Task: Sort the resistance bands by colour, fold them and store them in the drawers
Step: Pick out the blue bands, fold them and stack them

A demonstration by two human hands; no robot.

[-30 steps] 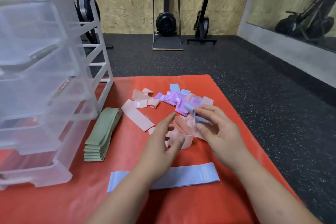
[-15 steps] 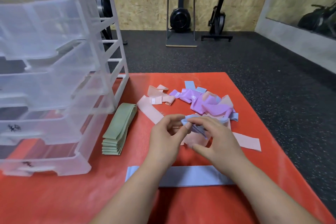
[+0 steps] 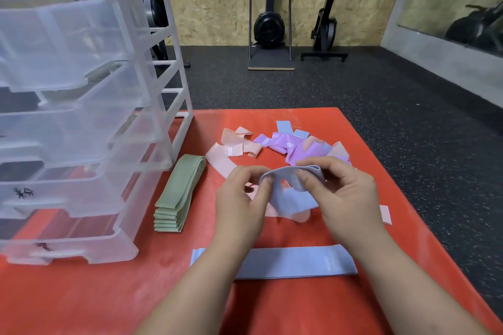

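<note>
Both hands hold a blue band (image 3: 292, 196) above the red mat (image 3: 353, 144). My left hand (image 3: 242, 204) pinches its left end and my right hand (image 3: 345, 193) pinches its top right. A second blue band (image 3: 294, 262) lies flat across the mat under my forearms. A stack of folded green bands (image 3: 179, 193) lies beside the clear plastic drawer unit (image 3: 81, 117). Behind my hands sits a mixed pile of pink bands (image 3: 231, 149), purple bands (image 3: 294, 148) and small blue ones (image 3: 284, 126).
The drawer unit stands on the mat's left side with its drawers pulled partly out. Beyond the mat is dark rubber floor (image 3: 381, 95). Exercise machines (image 3: 270, 24) stand against the wooden back wall. One pink band end (image 3: 385, 213) shows right of my right hand.
My right hand has lifted the blue band out of the pile and my left hand has taken its other end. The band now hangs spread between both hands, higher than before.
</note>
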